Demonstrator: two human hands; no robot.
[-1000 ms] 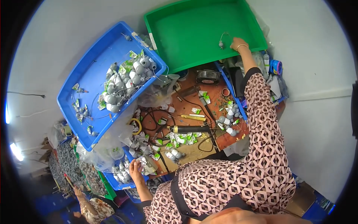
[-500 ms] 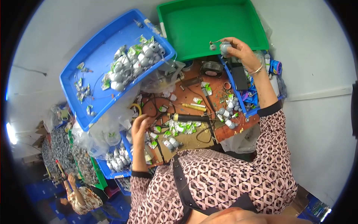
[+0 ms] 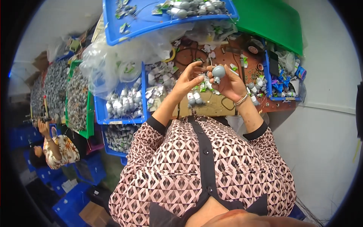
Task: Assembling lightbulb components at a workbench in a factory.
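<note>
My right hand (image 3: 233, 87) is closed around a grey bulb-shaped part (image 3: 218, 72) with a round head and a narrower neck pointing down. Thin pale wires seem to rise from behind it. My left hand (image 3: 187, 78) is just left of the part, its thumb and curved fingers apart with nothing visible between them. Below the hands, a pair of grey-and-white bulb-shaped parts (image 3: 195, 98) lies on a cardboard sheet (image 3: 215, 107). Scraps of green-and-white labels are scattered behind.
At the back stand a blue tray (image 3: 141, 28) of similar parts and a green tray (image 3: 272, 24). A blue bin (image 3: 120, 122) of white-and-grey parts is left, beside clear plastic bags (image 3: 113, 56). Another blue bin (image 3: 281, 99) stands right. A co-worker (image 3: 62, 151) is far left.
My right hand has brought the grey bulb-shaped part down from near the green tray to the middle. My left hand has moved rightward, close to it. The view has shifted too.
</note>
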